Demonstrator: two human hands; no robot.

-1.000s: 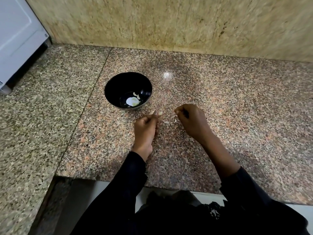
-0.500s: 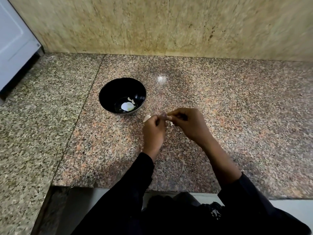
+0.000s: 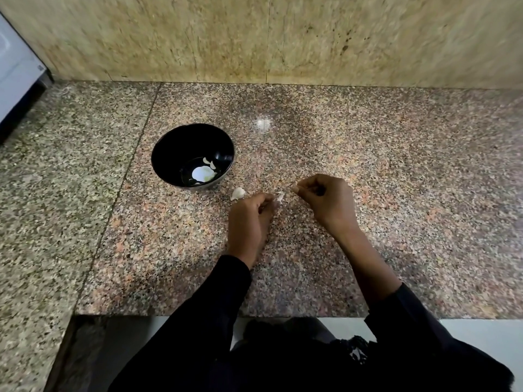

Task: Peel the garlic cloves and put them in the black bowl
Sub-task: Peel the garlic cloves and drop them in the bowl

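Observation:
A black bowl (image 3: 192, 154) stands on the granite counter (image 3: 368, 165) with peeled garlic pieces (image 3: 210, 164) inside, beside a bright reflection. My left hand (image 3: 249, 222) lies just right of the bowl and pinches a garlic clove (image 3: 279, 198) at its fingertips. Another whitish clove (image 3: 237, 193) lies on the counter between the bowl and my left hand. My right hand (image 3: 325, 202) is a little to the right, fingers curled with thumb and forefinger pinched together; what they hold is too small to tell, perhaps a bit of skin.
A stone wall (image 3: 283, 38) rises behind the counter. A white appliance (image 3: 17, 69) stands at the far left. The counter's front edge (image 3: 198, 315) runs just below my forearms, with a step at the left slab.
My hands were together on the clove half a second ago; now the right hand has pulled away to the right. The camera view has shifted so the bowl sits lower.

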